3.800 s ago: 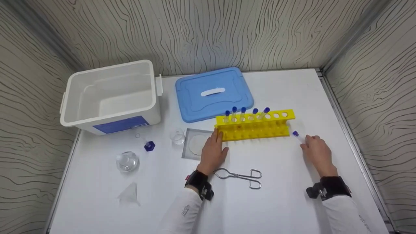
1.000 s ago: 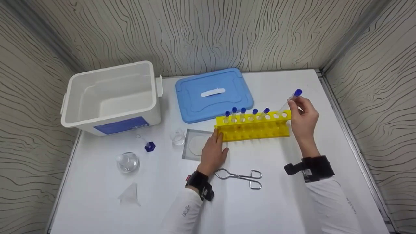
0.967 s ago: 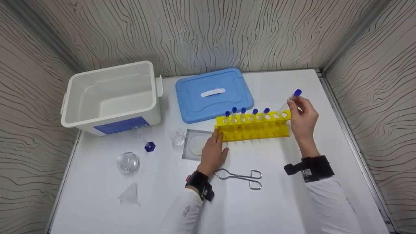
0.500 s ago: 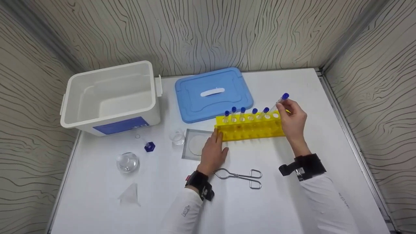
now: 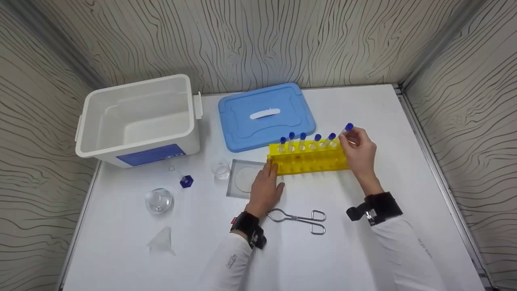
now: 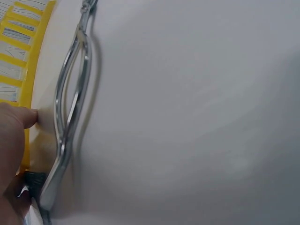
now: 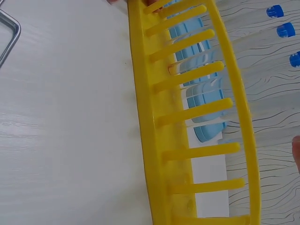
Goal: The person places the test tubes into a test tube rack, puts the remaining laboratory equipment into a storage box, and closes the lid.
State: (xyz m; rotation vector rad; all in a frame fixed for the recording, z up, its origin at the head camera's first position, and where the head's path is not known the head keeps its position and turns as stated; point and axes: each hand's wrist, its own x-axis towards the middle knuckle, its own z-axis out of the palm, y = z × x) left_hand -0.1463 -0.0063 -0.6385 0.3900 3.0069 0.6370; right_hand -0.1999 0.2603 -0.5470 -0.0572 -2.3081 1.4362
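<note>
In the head view my right hand [image 5: 360, 152] pinches a blue-capped test tube [image 5: 349, 127] near its top, above the right part of the yellow test tube rack [image 5: 311, 162]. The tube leans to the right, its lower part hidden by the hand and rack. Several other blue-capped tubes [image 5: 303, 141] stand in the rack's holes, the rightmost of them tilted. My left hand [image 5: 263, 189] rests with extended fingers against the rack's left end, its thumb spread apart. In the right wrist view a fingertip [image 7: 296, 147] shows at the right edge, beside the rack's slatted side [image 7: 150, 117].
Metal crucible tongs [image 5: 297, 219] lie between the arms. Left of the rack are a grey-edged square [image 5: 231, 190], a small beaker [image 5: 221, 171], a blue-based cylinder [image 5: 186, 181], a round flask [image 5: 158, 201] and a funnel [image 5: 161, 241]. Behind are a white bin [image 5: 133, 149] and blue lid [image 5: 262, 129].
My right hand picked the tube up from the table at right and brought it over the rack. Lately it shifted left and the tube sank lower. My left hand stays put.
</note>
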